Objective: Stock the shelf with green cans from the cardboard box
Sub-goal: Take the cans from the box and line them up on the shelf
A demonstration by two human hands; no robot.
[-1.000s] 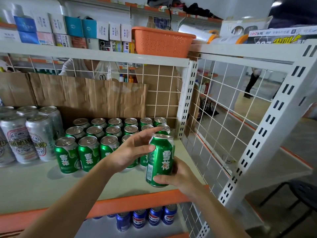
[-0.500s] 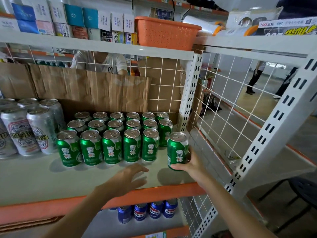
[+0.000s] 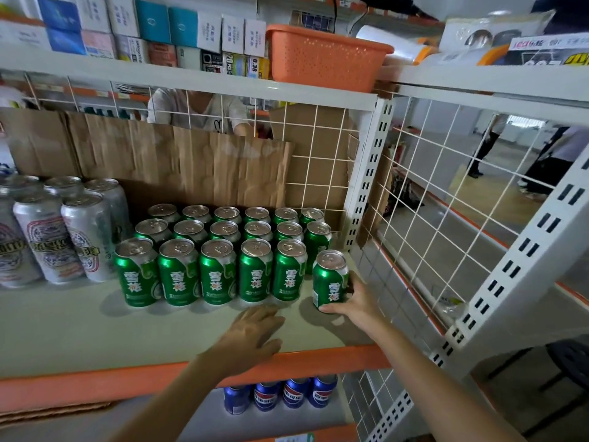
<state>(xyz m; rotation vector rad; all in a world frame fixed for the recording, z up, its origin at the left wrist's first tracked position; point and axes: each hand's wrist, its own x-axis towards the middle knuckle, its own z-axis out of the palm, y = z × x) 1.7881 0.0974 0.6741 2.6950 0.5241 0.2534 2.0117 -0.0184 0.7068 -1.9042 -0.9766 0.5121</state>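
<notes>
Now both forearms reach forward from the bottom edge onto the shelf [image 3: 95,330]. The right hand [image 3: 358,303] is turned sideways with its fingers wrapped round the back and right side of a green can [image 3: 330,279] and its thumb lying across the front of the can's base, so it is grasping that can. The can stands upright on the shelf board at the right end of the front row of green cans [image 3: 216,272], just beside the last one and a little forward of the line, close to the wire mesh side panel [image 3: 424,199]. The left hand [image 3: 251,333] lies palm down with fingers straight and together, released and holding nothing, near the shelf's orange front edge. Its fingertips point at the bases of the front-row cans and stop just short of them. The held can sits to the right of this hand, apart from it.
</notes>
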